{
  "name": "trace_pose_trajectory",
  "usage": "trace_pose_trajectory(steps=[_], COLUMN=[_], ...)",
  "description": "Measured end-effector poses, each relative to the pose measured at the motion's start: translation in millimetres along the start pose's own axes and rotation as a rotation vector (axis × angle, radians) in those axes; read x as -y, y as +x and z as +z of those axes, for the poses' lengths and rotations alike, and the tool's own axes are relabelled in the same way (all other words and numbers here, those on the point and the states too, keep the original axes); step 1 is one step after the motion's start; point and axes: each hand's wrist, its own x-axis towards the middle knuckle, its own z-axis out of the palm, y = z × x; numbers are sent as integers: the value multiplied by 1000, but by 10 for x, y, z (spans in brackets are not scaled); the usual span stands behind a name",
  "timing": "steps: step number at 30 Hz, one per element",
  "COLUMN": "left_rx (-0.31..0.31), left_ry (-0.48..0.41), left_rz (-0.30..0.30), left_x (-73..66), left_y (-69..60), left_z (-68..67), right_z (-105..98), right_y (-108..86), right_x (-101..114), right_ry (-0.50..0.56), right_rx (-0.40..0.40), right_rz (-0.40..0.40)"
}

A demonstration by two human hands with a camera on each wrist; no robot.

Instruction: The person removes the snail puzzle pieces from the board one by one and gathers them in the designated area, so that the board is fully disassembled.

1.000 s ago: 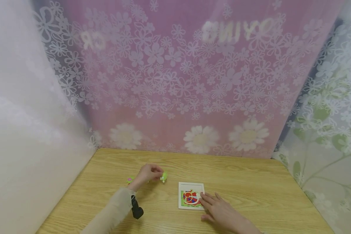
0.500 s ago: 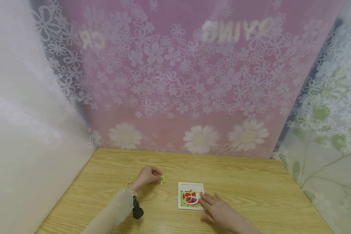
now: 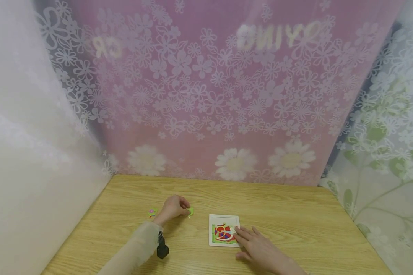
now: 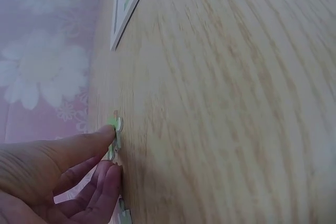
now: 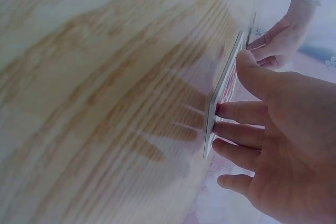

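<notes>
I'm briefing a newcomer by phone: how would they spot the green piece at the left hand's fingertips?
On the wood-grain table, find the white-framed puzzle, then look left to the left hand. The green piece is pinched there, on the side facing the puzzle. Unlike the pink-flowered piece left of the hand, this one is held.

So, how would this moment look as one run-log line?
left hand: pinching green piece | right hand: touching puzzle tray edge | puzzle tray: partly filled | pink-flower piece: on table, near left hand
</notes>
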Motion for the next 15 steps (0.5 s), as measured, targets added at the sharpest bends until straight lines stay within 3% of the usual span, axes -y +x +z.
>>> trace_pose_trajectory(steps=[9, 15], left_rx=[-32, 7], left_ry=[14, -96], left_rz=[11, 23], left_x=[-13, -81], left_y=[52, 39], left_z=[-41, -100], right_z=[-23, -44], right_y=[3, 0], right_x=[3, -2], right_ry=[33, 69], right_rx=[-21, -18], right_rz=[-7, 4])
